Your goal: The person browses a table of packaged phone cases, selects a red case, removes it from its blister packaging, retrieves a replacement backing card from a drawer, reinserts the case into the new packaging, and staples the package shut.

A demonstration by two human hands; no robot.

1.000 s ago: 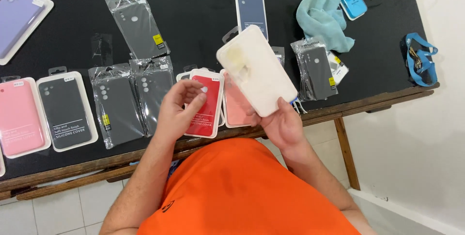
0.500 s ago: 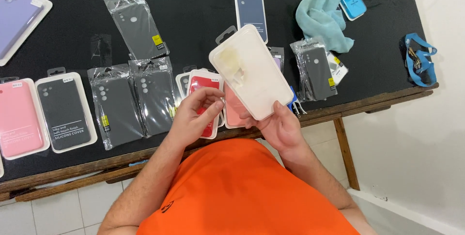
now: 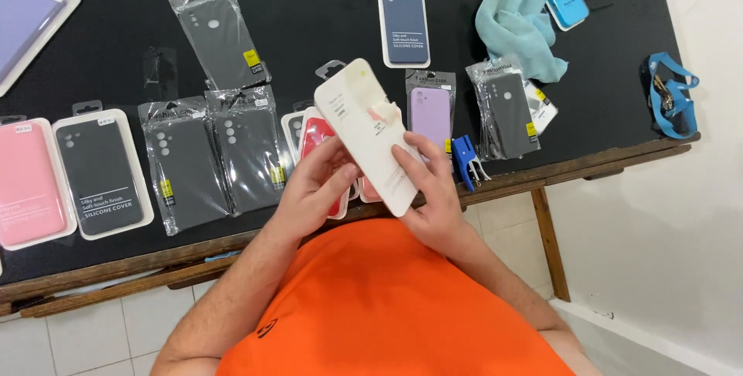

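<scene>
Fingers of both hands curl around a long, flat, white rectangular phone-case package (image 3: 370, 132), held tilted above the near edge of the table. The left hand (image 3: 313, 184) grips its lower left edge, fingers pressed close together against the side and underside; the right hand (image 3: 435, 190) clasps its lower right portion, with the fingers (image 3: 409, 157) laid across the white face and slightly spread. Directly beneath the package, partly hidden by the left hand, lies a red phone case in a white tray (image 3: 319, 151). Just right of the hands sit a lilac phone case in a clear bag (image 3: 430, 113) and a small blue clip (image 3: 463, 155); beyond these lies a dark grey case in a crinkled clear bag (image 3: 507, 113). To the left lie two black cases in clear bags (image 3: 217, 155), a black case in a white box (image 3: 101, 171) and a pink boxed case (image 3: 27, 182). Farther back rest a navy boxed case (image 3: 404, 20) and a crumpled light-blue cloth (image 3: 515, 24). All rest on a black tabletop with a wooden edge (image 3: 604, 161).
</scene>
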